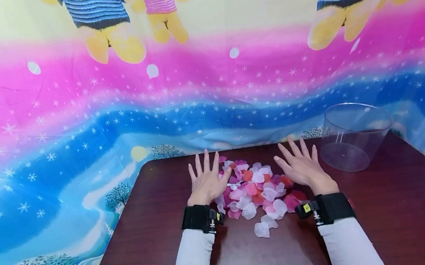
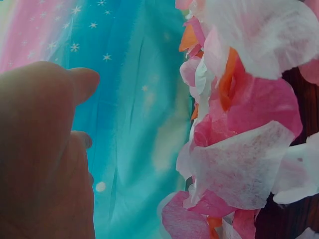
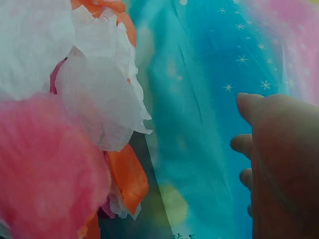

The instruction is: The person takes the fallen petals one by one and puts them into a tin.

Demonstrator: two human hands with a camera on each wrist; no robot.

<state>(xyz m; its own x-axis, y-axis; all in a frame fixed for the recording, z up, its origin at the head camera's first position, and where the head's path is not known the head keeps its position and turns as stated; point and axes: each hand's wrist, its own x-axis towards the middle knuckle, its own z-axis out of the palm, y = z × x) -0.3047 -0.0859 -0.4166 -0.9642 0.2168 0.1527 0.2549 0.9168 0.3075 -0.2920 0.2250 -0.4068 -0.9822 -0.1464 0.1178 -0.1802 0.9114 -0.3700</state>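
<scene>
- The table (image 1: 397, 217), dark wood, is carrying everything; a printed cloth backdrop (image 1: 80, 119) is hanging behind it.
- The clear plastic tub (image 1: 353, 136) is standing upright at the right rear of the table, well apart from the pile; it is holding nothing that can be seen.
- The petal pile (image 1: 254, 188), pink, white and orange, is lying at the table's middle, between the 2 hands.
- The left hand (image 1: 206, 180) is resting flat at the pile's left edge, fingers straight and spread, gripping nothing.
- The right hand (image 1: 302, 166) is lying flat at the pile's right edge, fingers likewise spread.
- Judgement: gathering well is calling for both palms staying low while closing inward, so no petals slip underneath.
- 1 stray white petal (image 1: 261, 229) is lying nearest the person.
</scene>
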